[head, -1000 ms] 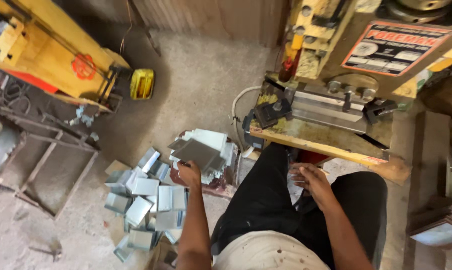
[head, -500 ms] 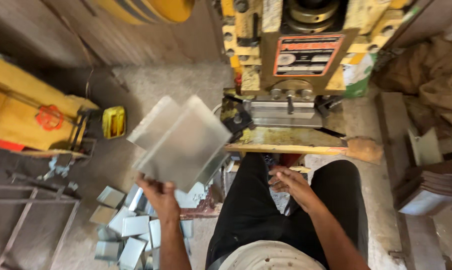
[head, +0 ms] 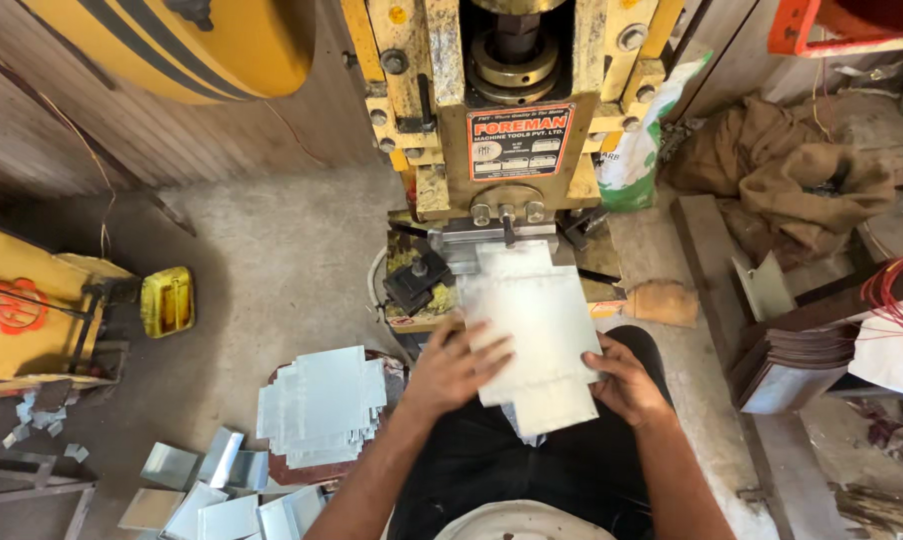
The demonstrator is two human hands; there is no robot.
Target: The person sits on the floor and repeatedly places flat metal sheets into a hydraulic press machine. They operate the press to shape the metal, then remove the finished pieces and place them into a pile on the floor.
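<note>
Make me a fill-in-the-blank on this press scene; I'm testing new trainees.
1. Both hands hold a flat metal ____ at the yellow press.
2. The left hand lies on the blank's ____ face.
3. The stack of cut sheets lies on the person's ____ side.

Missing words: sheet; top; left. The right hand grips its edge.

sheet-metal blank (head: pixel 532 320) | grey, notched corners | flat, at press bed
</note>
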